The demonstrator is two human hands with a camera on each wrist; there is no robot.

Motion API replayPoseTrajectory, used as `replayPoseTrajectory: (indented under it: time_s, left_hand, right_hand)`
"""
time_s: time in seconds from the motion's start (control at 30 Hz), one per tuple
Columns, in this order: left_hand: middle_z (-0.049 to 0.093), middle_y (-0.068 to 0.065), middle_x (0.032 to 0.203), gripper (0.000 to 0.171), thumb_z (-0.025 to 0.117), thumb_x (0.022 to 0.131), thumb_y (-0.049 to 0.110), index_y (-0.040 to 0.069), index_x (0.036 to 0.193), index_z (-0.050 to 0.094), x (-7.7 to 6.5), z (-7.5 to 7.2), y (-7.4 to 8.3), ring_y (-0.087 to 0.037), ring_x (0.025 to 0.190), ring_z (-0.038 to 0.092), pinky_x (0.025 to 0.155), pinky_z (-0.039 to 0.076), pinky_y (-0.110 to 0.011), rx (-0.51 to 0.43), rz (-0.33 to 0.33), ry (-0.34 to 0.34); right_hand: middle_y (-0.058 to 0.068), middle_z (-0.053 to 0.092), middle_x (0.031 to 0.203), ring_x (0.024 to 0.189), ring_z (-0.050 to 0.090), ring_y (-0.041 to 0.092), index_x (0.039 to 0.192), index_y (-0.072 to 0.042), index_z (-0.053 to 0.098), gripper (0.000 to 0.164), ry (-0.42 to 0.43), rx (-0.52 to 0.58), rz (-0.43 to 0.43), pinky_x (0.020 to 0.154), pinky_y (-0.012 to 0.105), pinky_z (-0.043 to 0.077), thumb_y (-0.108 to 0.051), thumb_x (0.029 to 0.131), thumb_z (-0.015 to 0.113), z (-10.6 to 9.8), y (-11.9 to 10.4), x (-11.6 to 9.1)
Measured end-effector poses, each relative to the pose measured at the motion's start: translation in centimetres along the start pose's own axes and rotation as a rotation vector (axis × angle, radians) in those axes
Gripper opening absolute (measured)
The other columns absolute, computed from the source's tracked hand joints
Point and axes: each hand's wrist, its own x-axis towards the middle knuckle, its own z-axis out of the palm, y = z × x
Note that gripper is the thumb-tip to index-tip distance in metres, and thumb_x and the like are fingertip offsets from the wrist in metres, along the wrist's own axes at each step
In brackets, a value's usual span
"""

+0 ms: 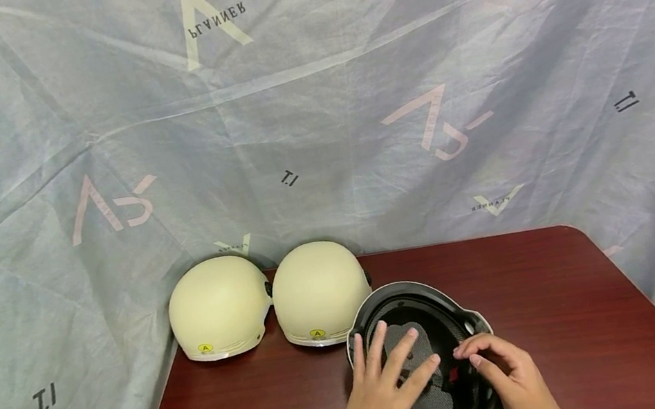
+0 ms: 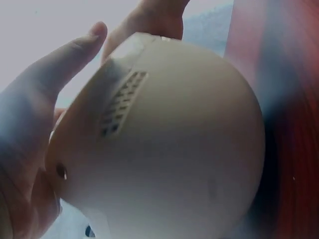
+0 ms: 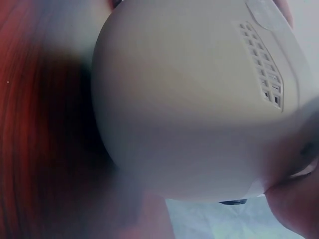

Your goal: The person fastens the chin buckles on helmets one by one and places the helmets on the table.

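Observation:
An upturned cream helmet (image 1: pixel 414 286) lies on the table, its black inside with a grey mesh pad (image 1: pixel 433 399) facing up. My left hand (image 1: pixel 384 385) spreads its straight fingers over the helmet's opening from the near left. At the right rim, my right hand (image 1: pixel 511 374) has bent fingers reaching over the inside, thumb close to the forefinger. Whether anything lies between those fingertips is unclear. A small red patch (image 1: pixel 454 374) shows inside, beside them. Both wrist views show the smooth outer shell (image 2: pixel 194 124) with a slotted vent (image 3: pixel 264 64).
Two more cream helmets, one at far left (image 1: pixel 218 303) and one beside it (image 1: pixel 319 288), stand upright along the table's back left. The dark red wooden table (image 1: pixel 569 310) meets a grey printed cloth (image 1: pixel 341 125) hanging behind and at the sides.

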Motion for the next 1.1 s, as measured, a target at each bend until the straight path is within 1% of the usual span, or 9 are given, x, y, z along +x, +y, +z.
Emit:
replayPoseTrajectory:
  time_s: [0.1, 0.23, 0.33, 0.43, 0.63, 0.73, 0.87, 0.93, 1.1]
  left_hand:
    - [0.04, -0.01, 0.169, 0.117, 0.072, 0.064, 0.092, 0.029, 0.159, 0.047, -0.4, -0.1, -0.2, -0.049, 0.158, 0.03, 0.128, 0.0, -0.063, -0.032, -0.074, -0.033]
    - [0.032, -0.007, 0.173, 0.127, 0.086, 0.055, 0.082, 0.032, 0.163, 0.04, -0.6, -0.6, -0.2, -0.047, 0.161, 0.022, 0.123, 0.015, -0.073, -0.142, -0.219, -0.101]
    - [0.02, -0.003, 0.178, 0.125, 0.084, 0.065, 0.08, 0.036, 0.167, 0.029, -0.8, -1.0, -0.3, -0.044, 0.164, 0.016, 0.111, 0.031, -0.079, -0.285, -0.363, -0.181]
    - [0.012, -0.001, 0.18, 0.114, 0.073, 0.079, 0.082, 0.037, 0.169, 0.02, -1.0, -1.1, -0.4, -0.044, 0.165, 0.012, 0.113, 0.028, -0.081, -0.404, -0.499, -0.226]
    - [0.012, -0.008, 0.179, 0.1, 0.072, 0.094, 0.059, 0.031, 0.171, 0.014, -1.3, -0.7, -0.3, -0.043, 0.164, 0.017, 0.121, 0.023, -0.075, -0.6, -0.803, -0.138]
    - [0.007, -0.011, 0.179, 0.1, 0.068, 0.099, 0.057, 0.025, 0.172, 0.008, -1.1, -0.7, -0.4, -0.038, 0.166, 0.012, 0.124, 0.022, -0.072, -0.72, -0.985, -0.128]
    - [-0.002, -0.011, 0.18, 0.105, 0.061, 0.1, 0.063, 0.019, 0.172, -0.002, -1.0, -0.7, -0.5, -0.037, 0.166, 0.004, 0.126, 0.016, -0.073, -0.893, -1.159, -0.172]
    - [-0.003, -0.012, 0.18, 0.107, 0.062, 0.101, 0.061, 0.019, 0.172, -0.006, -0.9, -0.6, -0.5, -0.038, 0.166, 0.002, 0.126, 0.014, -0.073, -0.962, -1.209, -0.163]
    - [0.005, -0.019, 0.179, 0.108, 0.07, 0.1, 0.044, 0.01, 0.171, -0.005, -1.1, -0.2, -0.3, -0.039, 0.165, 0.005, 0.129, 0.007, -0.067, -1.077, -1.264, -0.02]
  right_hand:
    - [0.02, 0.069, 0.113, 0.118, 0.068, 0.018, 0.103, 0.016, 0.063, 0.031, 0.075, 0.05, -0.081, 0.108, 0.018, 0.049, 0.035, 0.083, 0.048, -0.1, 0.3, 0.1]
    - [0.024, 0.061, 0.134, 0.136, 0.056, 0.019, 0.113, 0.019, 0.062, 0.037, 0.19, -0.153, -0.09, 0.118, 0.018, 0.039, 0.031, 0.077, 0.058, -0.3, 0.3, 0.2]
    - [0.016, 0.052, 0.151, 0.144, 0.045, 0.016, 0.128, 0.012, 0.062, 0.052, 0.234, -0.325, 0.041, 0.116, 0.015, 0.033, 0.023, 0.077, 0.065, -0.4, -0.1, 0.1]
    - [0.003, 0.04, 0.161, 0.146, 0.038, 0.008, 0.147, 0.006, 0.053, 0.065, 0.24, -0.351, 0.193, 0.111, 0.01, 0.033, 0.017, 0.084, 0.064, -0.4, -0.2, -0.1]
    - [-0.022, 0.034, 0.154, 0.136, 0.037, -0.014, 0.166, -0.012, 0.029, 0.066, 0.158, -0.295, 0.452, 0.102, 0.0, 0.034, -0.002, 0.106, 0.052, -0.5, 0.3, -0.8]
    - [-0.005, 0.037, 0.159, 0.132, 0.035, -0.017, 0.169, -0.015, 0.021, 0.063, 0.116, -0.247, 0.561, 0.099, 0.0, 0.031, -0.013, 0.111, 0.045, -0.6, 0.7, -0.9]
    - [0.026, 0.029, 0.166, 0.128, 0.032, -0.023, 0.17, -0.01, 0.014, 0.064, 0.088, -0.171, 0.661, 0.097, 0.0, 0.027, -0.02, 0.112, 0.041, -0.4, 0.9, -1.0]
    - [0.027, 0.026, 0.168, 0.125, 0.032, -0.027, 0.169, -0.008, 0.014, 0.063, 0.081, -0.135, 0.684, 0.097, 0.0, 0.026, -0.021, 0.113, 0.039, -0.3, 1.0, -1.1]
    - [0.025, 0.025, 0.167, 0.12, 0.034, -0.031, 0.168, -0.003, 0.014, 0.061, 0.069, -0.086, 0.719, 0.098, -0.001, 0.029, -0.024, 0.115, 0.034, -0.1, 1.1, -1.2]
